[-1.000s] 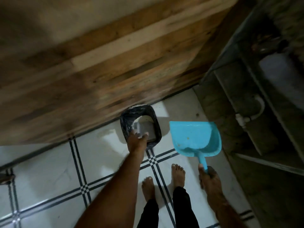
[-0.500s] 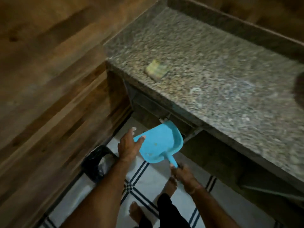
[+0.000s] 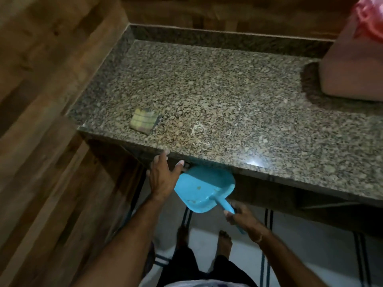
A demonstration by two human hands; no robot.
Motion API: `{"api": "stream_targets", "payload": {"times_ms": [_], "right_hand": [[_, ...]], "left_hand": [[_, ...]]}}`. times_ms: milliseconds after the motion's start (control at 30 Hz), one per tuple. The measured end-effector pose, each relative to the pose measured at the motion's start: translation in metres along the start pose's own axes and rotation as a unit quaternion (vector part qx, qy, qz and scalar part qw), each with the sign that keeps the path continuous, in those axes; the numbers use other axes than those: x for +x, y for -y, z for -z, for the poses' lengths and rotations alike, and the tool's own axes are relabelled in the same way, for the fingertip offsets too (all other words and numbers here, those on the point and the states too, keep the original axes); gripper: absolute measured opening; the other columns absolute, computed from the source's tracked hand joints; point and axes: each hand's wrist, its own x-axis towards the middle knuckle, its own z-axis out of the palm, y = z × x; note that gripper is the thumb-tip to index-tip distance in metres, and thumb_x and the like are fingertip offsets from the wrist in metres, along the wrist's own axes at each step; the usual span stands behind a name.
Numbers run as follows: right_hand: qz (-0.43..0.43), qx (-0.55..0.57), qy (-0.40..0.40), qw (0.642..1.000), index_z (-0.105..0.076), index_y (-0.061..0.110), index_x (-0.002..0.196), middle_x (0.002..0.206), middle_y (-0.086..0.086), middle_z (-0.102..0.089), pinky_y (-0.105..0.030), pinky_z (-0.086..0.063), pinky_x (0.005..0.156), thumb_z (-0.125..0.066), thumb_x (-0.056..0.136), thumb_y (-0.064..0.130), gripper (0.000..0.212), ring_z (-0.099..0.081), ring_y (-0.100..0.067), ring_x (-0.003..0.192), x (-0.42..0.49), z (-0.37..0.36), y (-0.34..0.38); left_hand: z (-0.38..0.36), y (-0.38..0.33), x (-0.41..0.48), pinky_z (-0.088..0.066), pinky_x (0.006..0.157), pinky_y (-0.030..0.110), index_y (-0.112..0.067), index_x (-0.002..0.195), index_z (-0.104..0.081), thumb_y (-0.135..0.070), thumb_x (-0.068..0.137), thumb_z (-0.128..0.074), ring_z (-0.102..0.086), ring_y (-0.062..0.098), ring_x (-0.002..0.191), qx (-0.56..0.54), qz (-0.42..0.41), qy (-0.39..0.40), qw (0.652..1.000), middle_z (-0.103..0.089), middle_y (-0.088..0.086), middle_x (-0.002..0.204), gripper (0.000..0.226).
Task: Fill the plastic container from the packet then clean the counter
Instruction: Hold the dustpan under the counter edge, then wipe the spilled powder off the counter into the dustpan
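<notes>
A speckled granite counter (image 3: 228, 96) fills the middle of the view. My right hand (image 3: 242, 219) grips the handle of a blue dustpan (image 3: 203, 187), whose open mouth sits just under the counter's front edge. My left hand (image 3: 162, 177) is empty with fingers spread, fingertips touching the counter's edge beside the dustpan's left side. A few pale crumbs lie inside the pan. A small spill of pale bits (image 3: 198, 129) rests on the counter near the front. A large translucent plastic container (image 3: 352, 67) stands at the far right with a red packet (image 3: 371, 19) on top.
A folded yellow-green checked cloth (image 3: 144, 121) lies near the counter's left front corner. Wood-panelled walls (image 3: 41, 100) close in on the left and behind the counter. My bare feet (image 3: 224, 239) stand on white tiled floor with dark stripes below.
The view swung up from the floor bin to the counter. My left hand left the bin and rose to the counter's edge. My right hand lifted the dustpan up under that edge.
</notes>
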Motion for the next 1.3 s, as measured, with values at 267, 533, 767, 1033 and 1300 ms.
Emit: {"api": "stream_targets", "payload": {"times_ms": [267, 533, 767, 1033, 1300], "right_hand": [[-0.021, 0.065, -0.102, 0.992, -0.069, 0.014, 0.094, 0.072, 0.002, -0.068, -0.023, -0.049, 0.057, -0.078, 0.086, 0.039, 0.029, -0.061, -0.013, 0.065, 0.002, -0.016, -0.013], [-0.05, 0.094, -0.127, 0.986, -0.069, 0.021, 0.111, 0.095, -0.006, -0.071, -0.026, -0.055, 0.066, -0.075, 0.09, 0.038, 0.027, -0.067, -0.018, 0.082, -0.004, -0.045, -0.015], [-0.062, 0.136, -0.158, 0.976, -0.073, 0.021, 0.101, 0.083, 0.0, -0.069, -0.025, -0.053, 0.067, -0.071, 0.095, 0.026, 0.008, -0.062, -0.014, 0.075, -0.029, -0.066, -0.021], [-0.053, 0.182, -0.227, 0.955, -0.072, 0.014, 0.104, 0.078, -0.002, -0.061, -0.026, -0.05, 0.066, -0.07, 0.096, 0.023, 0.012, -0.057, -0.014, 0.073, -0.066, -0.053, -0.038], [-0.037, 0.238, -0.277, 0.93, -0.072, 0.019, 0.106, 0.081, -0.004, -0.061, -0.031, -0.052, 0.073, -0.071, 0.096, 0.026, 0.012, -0.059, -0.017, 0.077, -0.077, -0.038, -0.06]], "left_hand": [[0.034, 0.005, 0.129, -0.039, 0.102, 0.053, -0.012, 0.133, -0.051, -0.054, 0.091, -0.064, -0.042, 0.039, 0.128, 0.115, -0.048, -0.052, 0.991, -0.045, 0.018, 0.137, 0.061], [0.034, 0.039, 0.205, -0.043, 0.1, 0.054, -0.012, 0.142, -0.044, -0.042, 0.1, -0.055, -0.045, 0.044, 0.126, 0.223, -0.14, 0.003, 0.965, -0.047, 0.023, 0.139, 0.052], [-0.004, -0.032, 0.155, -0.054, 0.066, 0.045, -0.011, 0.138, -0.04, -0.03, 0.103, -0.053, -0.065, 0.038, 0.1, 0.172, -0.163, 0.038, 0.971, -0.058, 0.022, 0.125, 0.042], [-0.081, -0.142, 0.091, -0.041, 0.052, 0.03, -0.014, 0.133, -0.043, -0.032, 0.107, -0.041, -0.062, 0.022, 0.08, 0.067, -0.335, 0.249, 0.906, -0.063, 0.011, 0.11, 0.031], [-0.029, -0.078, 0.151, -0.042, 0.059, 0.029, -0.011, 0.132, -0.046, -0.024, 0.106, -0.047, -0.054, 0.017, 0.076, 0.111, -0.219, 0.08, 0.966, -0.061, 0.009, 0.106, 0.029]]}}
